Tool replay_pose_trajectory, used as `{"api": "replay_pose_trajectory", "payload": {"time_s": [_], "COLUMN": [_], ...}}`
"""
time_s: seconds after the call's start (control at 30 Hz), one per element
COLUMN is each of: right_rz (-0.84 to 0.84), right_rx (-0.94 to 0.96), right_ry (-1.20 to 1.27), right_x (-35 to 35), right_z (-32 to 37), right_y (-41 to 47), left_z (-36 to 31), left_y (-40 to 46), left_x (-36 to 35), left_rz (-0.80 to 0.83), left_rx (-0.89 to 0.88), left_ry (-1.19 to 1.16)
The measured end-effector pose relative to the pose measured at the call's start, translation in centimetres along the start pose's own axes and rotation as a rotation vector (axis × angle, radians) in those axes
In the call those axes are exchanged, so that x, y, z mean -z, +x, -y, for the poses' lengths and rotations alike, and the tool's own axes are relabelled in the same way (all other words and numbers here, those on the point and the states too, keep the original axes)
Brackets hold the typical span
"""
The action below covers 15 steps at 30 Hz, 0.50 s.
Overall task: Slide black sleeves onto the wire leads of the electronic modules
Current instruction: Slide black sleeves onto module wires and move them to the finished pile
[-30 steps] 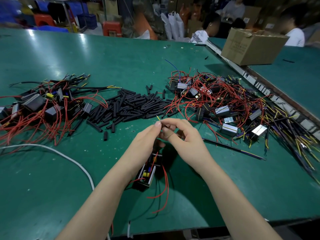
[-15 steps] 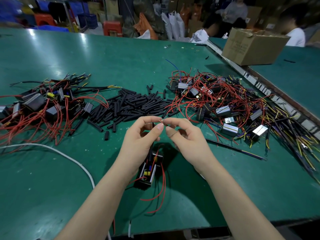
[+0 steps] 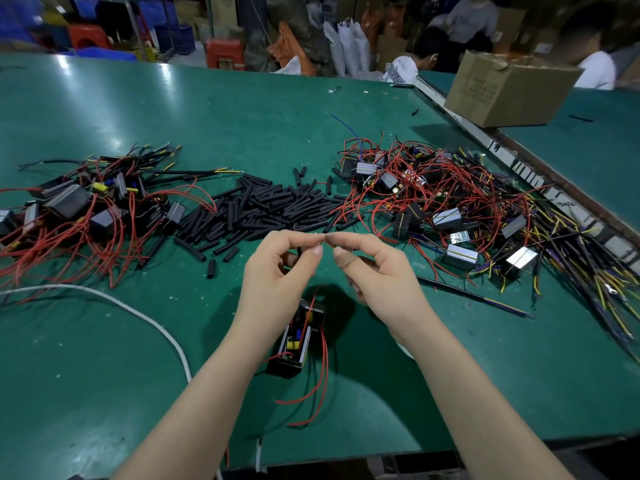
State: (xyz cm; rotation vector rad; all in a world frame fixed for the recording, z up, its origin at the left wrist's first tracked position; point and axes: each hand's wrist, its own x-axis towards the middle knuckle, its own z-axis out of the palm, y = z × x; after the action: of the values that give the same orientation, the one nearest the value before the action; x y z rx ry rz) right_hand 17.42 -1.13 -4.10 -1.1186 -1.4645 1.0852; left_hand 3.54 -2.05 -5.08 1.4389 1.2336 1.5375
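Observation:
A black electronic module [image 3: 296,337] with red leads hangs below my hands above the green table [image 3: 242,109]. My left hand [image 3: 277,282] pinches a thin wire lead between thumb and forefinger, and a black sleeve shows behind its fingers. My right hand [image 3: 377,275], with a plaster on the thumb, pinches the lead's tip from the other side; the fingertips nearly meet. A pile of loose black sleeves [image 3: 263,209] lies just beyond my hands. Modules with red wires are heaped at the left [image 3: 79,209] and at the right [image 3: 450,209].
A white cable [image 3: 138,313] curves across the near left of the table. A long black lead [image 3: 478,299] lies right of my right hand. A cardboard box [image 3: 502,88] stands at the back right beside a metal rail [image 3: 519,164]. People sit beyond the table.
Both hands have risen a little and moved slightly apart. The fingertips now pinch the lead's end between them, and the module has lifted with them.

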Motion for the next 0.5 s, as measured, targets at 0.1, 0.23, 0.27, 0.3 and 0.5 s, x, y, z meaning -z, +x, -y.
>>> {"api": "replay_pose_trajectory", "payload": {"time_s": [0.1, 0.23, 0.27, 0.3, 0.5], "right_rz": [0.005, -0.001, -0.007, -0.014, -0.047], "right_rx": [0.009, 0.038, 0.045, 0.05, 0.045], "right_ry": [0.001, -0.015, -0.028, -0.041, -0.043], "right_x": [0.03, -0.14, -0.17, -0.2, -0.14], "right_z": [0.13, 0.16, 0.1, 0.02, -0.23], "right_y": [-0.05, -0.03, -0.02, 0.0, 0.08], "left_z": [0.13, 0.41, 0.49, 0.55, 0.65], "left_y": [0.06, 0.21, 0.23, 0.23, -0.06], "left_x": [0.05, 0.02, -0.01, -0.06, -0.22], "left_rz": [0.005, 0.007, 0.007, 0.009, 0.027], "left_rx": [-0.002, -0.041, -0.068, -0.096, -0.108], "left_ry": [-0.004, 0.027, 0.064, 0.101, 0.135]}}
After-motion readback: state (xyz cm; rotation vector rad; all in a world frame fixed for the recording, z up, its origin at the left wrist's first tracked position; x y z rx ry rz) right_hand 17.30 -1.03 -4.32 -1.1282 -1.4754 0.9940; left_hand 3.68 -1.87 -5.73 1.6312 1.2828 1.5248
